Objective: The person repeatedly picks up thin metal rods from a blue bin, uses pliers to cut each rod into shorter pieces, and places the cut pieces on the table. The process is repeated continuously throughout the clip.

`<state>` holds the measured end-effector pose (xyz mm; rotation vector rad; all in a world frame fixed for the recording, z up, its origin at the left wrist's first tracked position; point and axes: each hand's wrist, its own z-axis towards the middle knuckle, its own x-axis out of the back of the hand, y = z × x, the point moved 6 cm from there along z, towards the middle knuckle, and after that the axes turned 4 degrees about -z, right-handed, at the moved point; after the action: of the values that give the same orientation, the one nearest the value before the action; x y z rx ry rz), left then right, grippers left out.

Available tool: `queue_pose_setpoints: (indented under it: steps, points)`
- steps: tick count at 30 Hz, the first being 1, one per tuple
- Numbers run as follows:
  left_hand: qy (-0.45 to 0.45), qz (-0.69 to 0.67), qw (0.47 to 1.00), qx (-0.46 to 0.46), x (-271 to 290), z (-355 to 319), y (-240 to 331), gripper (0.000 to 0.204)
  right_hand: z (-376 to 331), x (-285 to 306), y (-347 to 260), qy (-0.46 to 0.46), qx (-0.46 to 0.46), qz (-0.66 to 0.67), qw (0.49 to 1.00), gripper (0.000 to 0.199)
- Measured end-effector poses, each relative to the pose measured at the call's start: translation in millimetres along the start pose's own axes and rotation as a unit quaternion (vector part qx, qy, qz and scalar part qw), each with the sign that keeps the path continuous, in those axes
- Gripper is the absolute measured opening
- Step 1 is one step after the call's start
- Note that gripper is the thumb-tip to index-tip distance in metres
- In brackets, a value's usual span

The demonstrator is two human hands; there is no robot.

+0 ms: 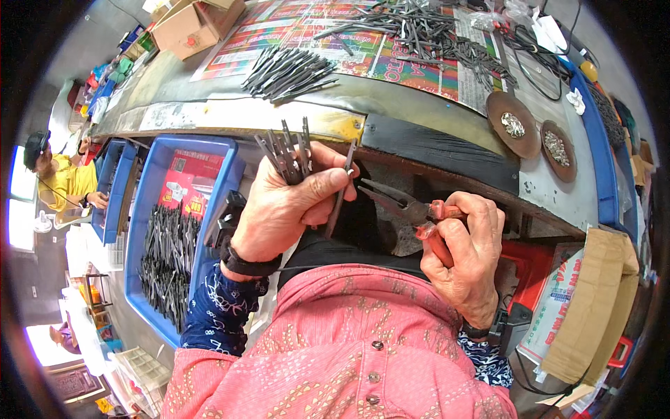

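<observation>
My left hand [289, 199] is closed round a bundle of thin dark strips [286, 152], their ends fanning up past the fingers. Between its thumb and forefinger one single dark strip [340, 192] is pinched, standing apart from the bundle. In my right hand [467, 255] is a pair of pliers [408, 209] with red handles, gripped by the handles. The plier jaws are parted and point at the single strip, a short gap away from it. What the strips are exactly, I cannot make out.
A blue crate [234, 150] of similar strips stands to the left. On the table lie a strip pile [289, 73], a larger heap [426, 35], and two brown dishes [499, 112] of small metal pieces. A cardboard box [593, 307] is at right; a person in yellow [73, 181] sits far left.
</observation>
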<state>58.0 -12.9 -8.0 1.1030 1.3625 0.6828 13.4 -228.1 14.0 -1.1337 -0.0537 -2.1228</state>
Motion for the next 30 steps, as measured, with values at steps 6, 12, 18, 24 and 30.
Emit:
queue_pose_setpoints:
  steps: [6,12,18,24,30]
  points:
    - [-0.020,-0.060,0.996,0.055,5.1,-20.6,-10.4,0.014,-1.1,0.8,-18.1,-0.001,0.040,-0.031,0.999,0.030]
    - [-0.047,-0.094,0.992,0.073,3.2,-27.0,-11.5,0.014,-1.3,3.7,-23.2,-0.010,0.048,-0.046,0.998,0.030]
    - [-0.060,-0.093,0.992,0.060,1.3,-29.4,-12.0,0.008,-8.1,-5.4,-21.9,-0.049,0.050,-0.041,0.997,0.023]
    - [-0.022,0.178,0.978,-0.102,1.4,-38.7,-7.7,0.008,-13.9,-29.3,-4.8,-0.125,-0.022,0.252,0.959,0.015]
    - [-0.102,0.472,0.770,-0.417,-17.2,-50.1,16.1,0.021,-26.6,-52.5,4.4,-0.312,-0.123,0.509,0.793,0.015]
